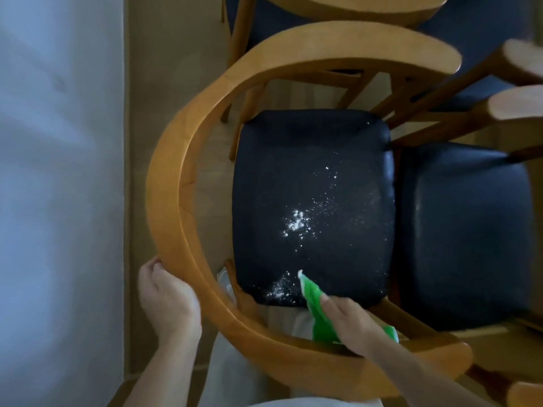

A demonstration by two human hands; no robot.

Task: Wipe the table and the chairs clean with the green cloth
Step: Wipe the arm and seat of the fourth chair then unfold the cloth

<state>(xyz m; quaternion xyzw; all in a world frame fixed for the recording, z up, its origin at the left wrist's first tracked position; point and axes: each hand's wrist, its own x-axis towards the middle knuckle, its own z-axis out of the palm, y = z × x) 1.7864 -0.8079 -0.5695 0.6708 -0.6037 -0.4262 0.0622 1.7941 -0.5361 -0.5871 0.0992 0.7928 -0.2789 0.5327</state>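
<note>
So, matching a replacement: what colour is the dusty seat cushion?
Dark navy, nearly black seat cushion, seen in the head view.

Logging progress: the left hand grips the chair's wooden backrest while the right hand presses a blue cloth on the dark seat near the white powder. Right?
Not quite. In the head view the cloth under the right hand is green, not blue. The left hand does grip the backrest, and white powder lies on the seat.

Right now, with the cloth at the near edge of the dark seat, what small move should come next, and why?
Probably a sweep of the green cloth forward across the dark padded seat. White powdery specks lie in the seat's middle and near the cloth's tip, unwiped. The right hand presses the cloth at the seat's near edge, while the left hand grips the curved wooden chair back, steadying it.
</note>
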